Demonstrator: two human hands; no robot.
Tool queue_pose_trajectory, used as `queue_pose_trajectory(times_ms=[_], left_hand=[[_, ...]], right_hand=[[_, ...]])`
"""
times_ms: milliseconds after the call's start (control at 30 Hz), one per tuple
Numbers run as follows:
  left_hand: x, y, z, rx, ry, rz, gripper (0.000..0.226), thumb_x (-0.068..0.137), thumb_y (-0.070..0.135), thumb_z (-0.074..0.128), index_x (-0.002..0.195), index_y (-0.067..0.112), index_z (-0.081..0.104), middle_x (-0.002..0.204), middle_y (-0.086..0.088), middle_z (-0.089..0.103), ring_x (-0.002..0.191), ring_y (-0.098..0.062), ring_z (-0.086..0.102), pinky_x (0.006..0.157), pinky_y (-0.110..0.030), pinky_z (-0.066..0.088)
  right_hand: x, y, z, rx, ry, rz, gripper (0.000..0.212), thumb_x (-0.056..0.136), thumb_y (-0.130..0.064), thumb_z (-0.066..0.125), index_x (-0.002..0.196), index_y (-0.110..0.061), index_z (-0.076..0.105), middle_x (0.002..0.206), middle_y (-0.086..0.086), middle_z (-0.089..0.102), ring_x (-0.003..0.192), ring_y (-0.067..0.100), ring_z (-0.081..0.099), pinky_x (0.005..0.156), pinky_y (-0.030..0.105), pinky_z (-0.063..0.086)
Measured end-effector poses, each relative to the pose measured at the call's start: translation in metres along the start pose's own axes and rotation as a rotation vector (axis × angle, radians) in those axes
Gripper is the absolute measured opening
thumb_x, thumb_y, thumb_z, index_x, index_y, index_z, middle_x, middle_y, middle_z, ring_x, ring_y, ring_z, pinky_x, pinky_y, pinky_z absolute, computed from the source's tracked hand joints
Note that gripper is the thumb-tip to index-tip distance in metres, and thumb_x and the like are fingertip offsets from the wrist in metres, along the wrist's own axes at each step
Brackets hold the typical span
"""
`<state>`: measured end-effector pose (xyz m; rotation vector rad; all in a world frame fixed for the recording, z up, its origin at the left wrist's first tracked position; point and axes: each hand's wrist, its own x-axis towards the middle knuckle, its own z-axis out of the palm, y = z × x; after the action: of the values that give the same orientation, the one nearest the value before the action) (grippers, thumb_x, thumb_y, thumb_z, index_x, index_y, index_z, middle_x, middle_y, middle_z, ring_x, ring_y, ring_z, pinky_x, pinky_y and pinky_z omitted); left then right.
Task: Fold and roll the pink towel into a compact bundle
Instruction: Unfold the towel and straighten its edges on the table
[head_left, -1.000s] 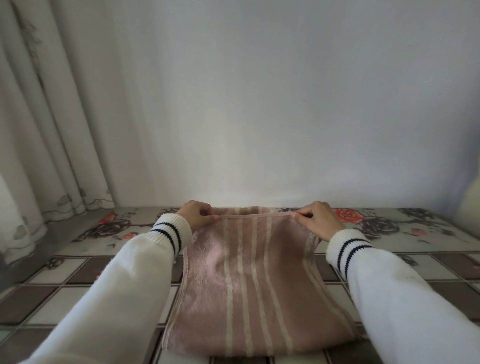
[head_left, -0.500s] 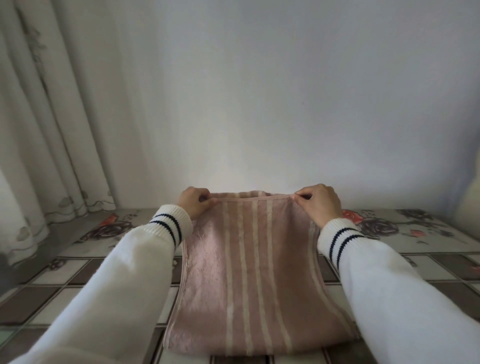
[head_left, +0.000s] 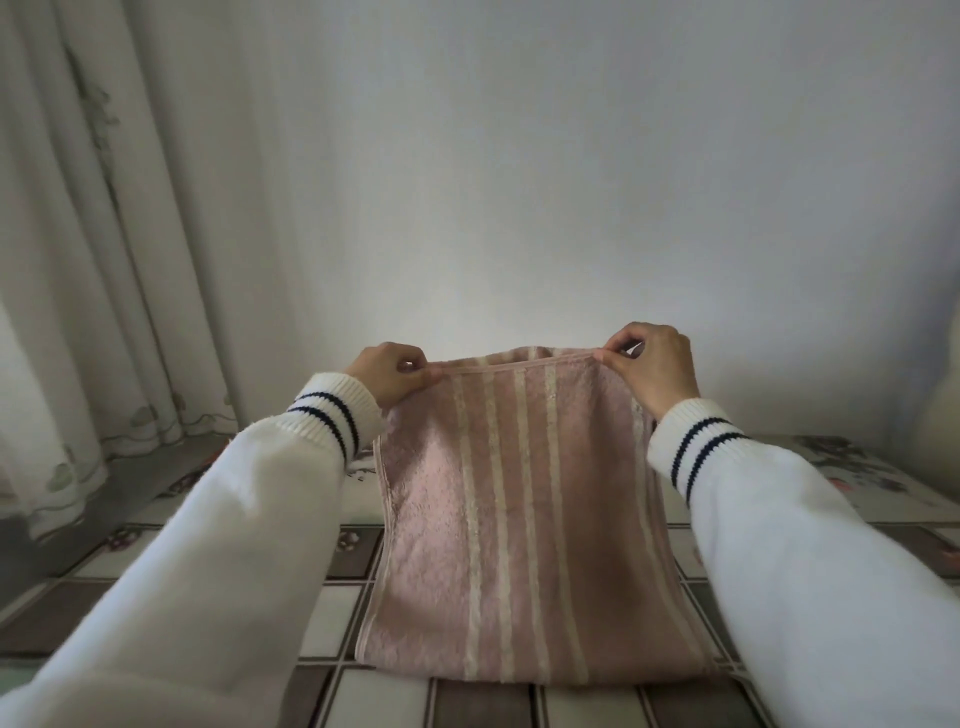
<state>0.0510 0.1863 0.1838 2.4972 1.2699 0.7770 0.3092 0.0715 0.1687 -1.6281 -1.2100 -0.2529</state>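
The pink towel (head_left: 524, 519), with several pale lengthwise stripes, is doubled over. Its far edge is lifted off the table while its near folded end rests on the tablecloth close to me. My left hand (head_left: 392, 373) pinches the far left corner between thumb and fingers. My right hand (head_left: 652, 366) pinches the far right corner the same way. The top edge runs taut and level between the two hands. A second layer of towel shows just behind that edge. Both arms wear white sleeves with dark-striped cuffs.
The table (head_left: 363, 696) wears a checked brown and white cloth with rose prints along the far side (head_left: 872, 467). A plain grey wall (head_left: 519, 182) stands right behind it. Pale curtains (head_left: 88, 260) hang at the left.
Both hands have raised the towel's far edge from the table surface up in front of the wall; the near end stays down on the cloth.
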Motion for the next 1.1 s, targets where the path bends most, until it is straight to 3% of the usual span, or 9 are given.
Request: queue_pose_trajectory(times_ms=[133, 233, 367, 567, 767, 833, 900, 967, 1100], left_hand=[[0.001, 0.003, -0.010, -0.115, 0.083, 0.043, 0.027, 0.086, 0.038, 0.059, 0.084, 0.012, 0.066, 0.084, -0.003, 0.058, 0.082, -0.019, 0.051, 0.075, -0.026, 0.037], [0.001, 0.007, -0.013, -0.194, 0.191, 0.072, 0.025, 0.084, 0.035, 0.063, 0.082, 0.010, 0.068, 0.087, -0.001, 0.058, 0.085, -0.017, 0.051, 0.075, -0.027, 0.038], [-0.001, 0.010, -0.015, -0.222, 0.278, 0.113, 0.015, 0.081, 0.027, 0.068, 0.073, 0.015, 0.065, 0.094, 0.002, 0.055, 0.088, -0.014, 0.050, 0.078, -0.024, 0.036], [0.002, 0.010, -0.015, -0.153, 0.354, 0.088, 0.022, 0.081, 0.029, 0.068, 0.082, 0.006, 0.070, 0.090, 0.000, 0.054, 0.085, -0.014, 0.047, 0.075, -0.024, 0.035], [0.006, 0.002, -0.015, -0.212, 0.334, 0.011, 0.024, 0.080, 0.034, 0.068, 0.083, 0.010, 0.070, 0.081, -0.002, 0.056, 0.079, -0.017, 0.048, 0.071, -0.024, 0.037], [0.006, 0.001, -0.015, -0.244, 0.283, -0.004, 0.020, 0.079, 0.035, 0.070, 0.082, 0.016, 0.071, 0.084, -0.001, 0.061, 0.081, -0.017, 0.052, 0.067, -0.022, 0.041], [0.006, -0.001, -0.014, -0.302, 0.224, 0.008, 0.015, 0.078, 0.032, 0.071, 0.083, 0.018, 0.071, 0.099, -0.001, 0.068, 0.093, -0.018, 0.058, 0.082, -0.026, 0.049], [0.005, -0.001, -0.015, -0.363, 0.172, 0.026, 0.012, 0.078, 0.030, 0.071, 0.084, 0.018, 0.072, 0.113, 0.004, 0.066, 0.103, -0.015, 0.058, 0.094, -0.028, 0.045], [0.003, -0.001, -0.012, -0.423, 0.155, 0.053, 0.007, 0.077, 0.028, 0.072, 0.073, 0.025, 0.069, 0.105, 0.010, 0.064, 0.099, -0.011, 0.057, 0.094, -0.026, 0.044]], right_hand=[[0.006, -0.009, -0.008, 0.096, 0.039, -0.001, 0.007, 0.076, -0.014, 0.074, 0.076, -0.009, 0.070, 0.075, 0.000, 0.065, 0.068, 0.011, 0.057, 0.067, 0.019, 0.044], [0.009, -0.013, -0.014, 0.177, 0.046, -0.006, 0.005, 0.076, -0.012, 0.073, 0.076, -0.011, 0.069, 0.075, -0.001, 0.065, 0.063, 0.003, 0.057, 0.060, 0.007, 0.041], [0.009, -0.012, -0.017, 0.140, 0.023, -0.042, 0.005, 0.077, -0.014, 0.073, 0.075, -0.013, 0.069, 0.072, -0.005, 0.062, 0.057, 0.001, 0.049, 0.057, 0.012, 0.039], [0.007, -0.006, -0.024, 0.179, -0.200, -0.069, 0.007, 0.075, -0.014, 0.074, 0.071, -0.016, 0.069, 0.068, -0.010, 0.063, 0.055, -0.007, 0.055, 0.056, -0.001, 0.041], [0.003, -0.004, -0.027, 0.145, -0.536, -0.027, 0.017, 0.071, -0.009, 0.077, 0.066, -0.022, 0.068, 0.065, -0.010, 0.064, 0.046, -0.011, 0.054, 0.054, 0.007, 0.045], [0.003, -0.002, -0.026, 0.121, -0.545, -0.008, 0.020, 0.071, -0.006, 0.077, 0.064, -0.022, 0.067, 0.063, -0.011, 0.064, 0.048, -0.011, 0.055, 0.060, 0.014, 0.044], [0.003, 0.000, -0.026, 0.125, -0.518, 0.006, 0.022, 0.072, -0.004, 0.076, 0.063, -0.022, 0.066, 0.065, -0.008, 0.064, 0.055, -0.006, 0.058, 0.064, 0.016, 0.044], [0.002, 0.002, -0.026, 0.137, -0.466, 0.023, 0.023, 0.073, -0.002, 0.074, 0.064, -0.021, 0.066, 0.067, -0.004, 0.064, 0.063, 0.004, 0.059, 0.068, 0.019, 0.045], [0.001, 0.004, -0.024, 0.143, -0.382, 0.062, 0.018, 0.075, 0.000, 0.072, 0.069, -0.017, 0.067, 0.074, 0.004, 0.066, 0.073, 0.014, 0.059, 0.076, 0.024, 0.046]])
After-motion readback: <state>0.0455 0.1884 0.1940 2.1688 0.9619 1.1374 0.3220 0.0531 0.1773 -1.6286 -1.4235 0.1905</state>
